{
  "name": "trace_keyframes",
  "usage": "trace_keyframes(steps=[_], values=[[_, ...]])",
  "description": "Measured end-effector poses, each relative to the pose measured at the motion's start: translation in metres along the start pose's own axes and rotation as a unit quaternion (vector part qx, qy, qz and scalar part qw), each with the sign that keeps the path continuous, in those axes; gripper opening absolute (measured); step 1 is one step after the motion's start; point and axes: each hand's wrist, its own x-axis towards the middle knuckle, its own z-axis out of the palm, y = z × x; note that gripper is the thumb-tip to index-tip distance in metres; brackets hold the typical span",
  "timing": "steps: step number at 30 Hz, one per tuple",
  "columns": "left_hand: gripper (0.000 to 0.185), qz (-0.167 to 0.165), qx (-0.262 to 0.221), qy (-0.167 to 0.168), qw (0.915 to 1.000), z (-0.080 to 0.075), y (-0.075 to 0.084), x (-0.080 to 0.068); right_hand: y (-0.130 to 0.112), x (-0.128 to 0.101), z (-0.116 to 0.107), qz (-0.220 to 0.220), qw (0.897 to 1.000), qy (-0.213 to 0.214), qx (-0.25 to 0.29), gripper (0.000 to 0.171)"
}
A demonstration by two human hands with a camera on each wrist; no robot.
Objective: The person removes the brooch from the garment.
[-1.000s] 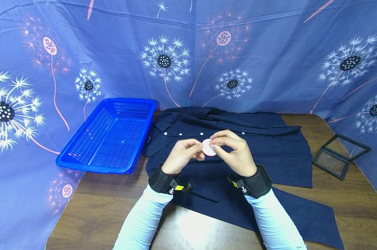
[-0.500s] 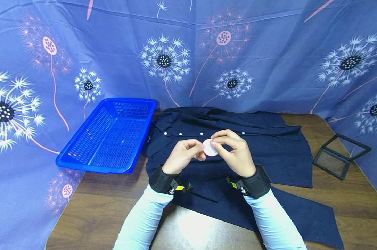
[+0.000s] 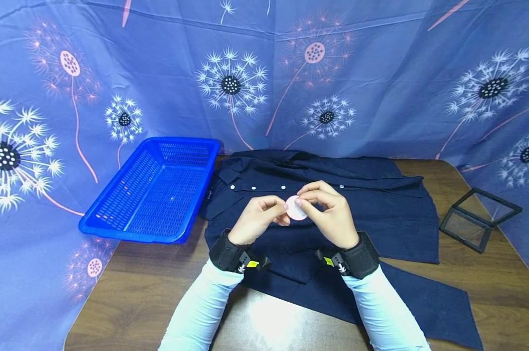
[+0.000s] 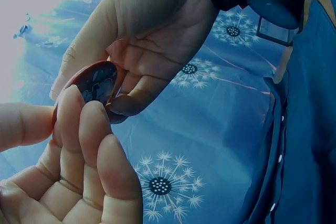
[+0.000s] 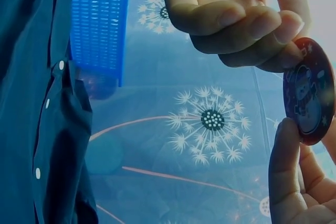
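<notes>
A small round disc [image 3: 296, 209] is held up between both hands, above a dark navy button-up shirt [image 3: 400, 224]. Seen from the head, its near face is pale white. In the right wrist view the disc [image 5: 308, 93] shows a dark red face with a printed picture. My left hand [image 3: 256, 219] pinches the left edge between thumb and fingers. The right hand [image 3: 334, 217] pinches the disc's right side with thumb and fingertips. The shirt lies flat under the hands, with a row of white buttons [image 3: 284, 187] along its placket.
A blue perforated plastic basket [image 3: 176, 195] stands at the left of the wooden table [image 3: 115, 292]. Toward the right edge lies a black hinged frame [image 3: 479, 219] with clear panes, opened out. Blue dandelion-print cloth [image 3: 264, 39] hangs behind.
The disc and fingertips have shifted slightly to the right. The right fingers have closed in over the disc's face. The shirt, basket and frame stay where they were.
</notes>
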Motion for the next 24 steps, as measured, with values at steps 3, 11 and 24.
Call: trace_keyframes(steps=[3,11,24], values=[[0.024,0.001,-0.004,0.003,1.0,0.0003,0.0002,0.0001,0.0004,-0.0003,0.0,-0.005,1.0,0.0,0.01,0.014],[0.024,0.001,-0.043,0.016,0.9989,0.0033,0.0001,0.0006,-0.0013,0.0013,0.0017,-0.033,0.999,0.004,0.003,0.015],[0.025,0.006,-0.048,0.013,0.9987,0.0018,-0.001,-0.0004,0.0021,-0.0009,0.0028,0.015,0.998,-0.006,0.057,0.013]])
